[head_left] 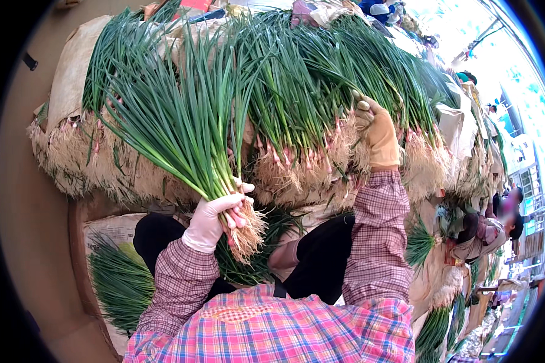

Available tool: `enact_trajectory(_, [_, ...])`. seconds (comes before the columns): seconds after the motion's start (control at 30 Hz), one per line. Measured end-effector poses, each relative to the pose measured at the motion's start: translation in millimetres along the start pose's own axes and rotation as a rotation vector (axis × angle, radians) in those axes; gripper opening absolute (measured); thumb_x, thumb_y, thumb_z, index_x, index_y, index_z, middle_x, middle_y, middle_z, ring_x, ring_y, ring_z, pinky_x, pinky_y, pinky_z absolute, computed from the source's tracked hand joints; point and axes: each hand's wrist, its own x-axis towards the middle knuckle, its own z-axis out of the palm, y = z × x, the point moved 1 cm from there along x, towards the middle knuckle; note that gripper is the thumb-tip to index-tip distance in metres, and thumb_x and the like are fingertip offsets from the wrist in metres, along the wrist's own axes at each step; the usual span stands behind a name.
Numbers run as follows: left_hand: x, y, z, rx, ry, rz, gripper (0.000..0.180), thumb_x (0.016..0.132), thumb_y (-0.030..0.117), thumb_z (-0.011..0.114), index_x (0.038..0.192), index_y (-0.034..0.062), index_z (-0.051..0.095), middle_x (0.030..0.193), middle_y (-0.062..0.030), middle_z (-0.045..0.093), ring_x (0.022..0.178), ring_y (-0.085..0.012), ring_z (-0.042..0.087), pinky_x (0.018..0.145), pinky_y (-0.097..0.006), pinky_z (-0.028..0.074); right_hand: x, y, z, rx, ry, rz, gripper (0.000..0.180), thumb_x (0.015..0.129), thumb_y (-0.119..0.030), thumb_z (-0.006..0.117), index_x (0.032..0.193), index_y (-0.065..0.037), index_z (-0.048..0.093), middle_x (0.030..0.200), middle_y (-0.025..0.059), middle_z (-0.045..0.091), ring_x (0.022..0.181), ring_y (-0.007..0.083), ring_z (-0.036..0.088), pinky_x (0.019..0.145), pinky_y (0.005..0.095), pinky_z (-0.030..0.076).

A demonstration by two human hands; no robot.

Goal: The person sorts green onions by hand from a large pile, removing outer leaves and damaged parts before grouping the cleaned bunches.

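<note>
My left hand (211, 219), in a pale thin glove, is closed around a bunch of green garlic (191, 130). Its long green leaves fan up and to the left. Pinkish bulbs and tan, stringy roots stick out below the fist. To the right, my right hand (372, 124) wears a tan and yellowish glove and reaches into the heap of green garlic (297, 91). Its fingers are curled together among the stems, and a leaf runs to the fingertips. Whatever lies between those fingers is hidden.
The heap spreads across the far side, roots hanging toward me. Loose green garlic (120, 281) lies on a printed sheet (112, 227) at the left; more leaves (248, 263) are between my legs. Another person (487, 233) sits at the far right, near another small bunch (419, 244).
</note>
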Motion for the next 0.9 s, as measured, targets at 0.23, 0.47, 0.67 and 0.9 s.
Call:
enact_trajectory(0.23, [-2,8,-4,0.077,0.018,-0.046,0.034,0.08,0.001,0.055,0.113,0.0005,0.049,0.108,-0.0176,0.06,0.087,-0.0226,0.063,0.051,-0.028,0.055,-19,59,73,-0.906,0.205,-0.06,0.02,0.093,-0.017,0.05,0.107,-0.004,0.055,0.078,-0.0011,0.055,0.057,0.0073,0.045,0.053,0.0191,0.041])
enact_trajectory(0.47, [2,2,-4,-0.01,0.004,0.022,0.032,0.08,0.001,0.055,0.111,0.0005,0.049,0.106,-0.0179,0.06,0.087,-0.0234,0.063,0.05,-0.028,0.054,-17,183,32,-1.858,0.288,-0.231,0.019,0.084,-0.016,0.063,0.096,-0.004,0.053,0.082,0.0153,0.063,0.074,0.0316,0.063,0.062,0.042,0.05])
enact_trajectory(0.67, [-2,4,-7,-0.004,0.011,0.0,0.034,0.08,0.001,0.056,0.113,0.0013,0.049,0.108,-0.0182,0.06,0.089,-0.0237,0.063,0.051,-0.029,0.054,-46,123,67,-1.114,0.394,0.073,0.019,0.094,-0.019,0.05,0.103,-0.005,0.059,0.087,0.0044,0.061,0.072,0.0151,0.055,0.064,0.0291,0.047])
enact_trajectory(0.9, [0,3,-6,0.075,0.039,0.014,0.036,0.08,0.004,0.056,0.115,0.0004,0.05,0.107,-0.0182,0.06,0.087,-0.0231,0.063,0.05,-0.028,0.054,-205,48,17,-0.984,0.867,-0.751,0.022,0.096,-0.02,0.047,0.106,-0.003,0.055,0.09,0.0044,0.06,0.065,0.0044,0.049,0.05,0.0148,0.038])
